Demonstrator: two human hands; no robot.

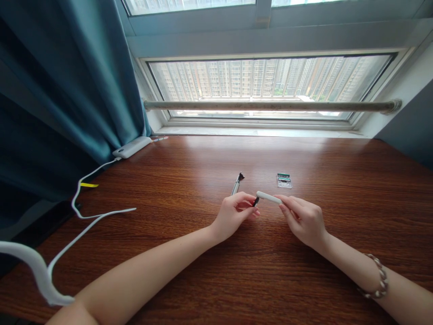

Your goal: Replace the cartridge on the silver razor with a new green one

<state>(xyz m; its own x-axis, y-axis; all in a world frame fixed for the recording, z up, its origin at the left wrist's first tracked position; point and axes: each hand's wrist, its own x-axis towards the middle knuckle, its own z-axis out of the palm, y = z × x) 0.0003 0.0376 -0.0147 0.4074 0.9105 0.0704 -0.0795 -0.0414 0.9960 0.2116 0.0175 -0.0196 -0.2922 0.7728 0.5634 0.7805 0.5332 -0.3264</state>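
In front of me, both hands work on a slim white razor (269,197) held above the table. My right hand (304,221) pinches the far end of its white handle between thumb and fingertips. My left hand (235,214) is closed on the small black head (256,201) at the other end, partly hidden by the fingers. Just beyond my left hand lies a silver razor (237,184) with a black head, its lower end covered by the hand. Behind the white handle, a small clear pack of razor cartridges (284,180) rests on the table.
The brown wooden table (189,162) reaches to the window sill. A white power strip or adapter (132,147) with a white cable (96,169) sits at the back left by the blue curtain (84,76). A thick white curved tube (40,275) stands at the lower left.
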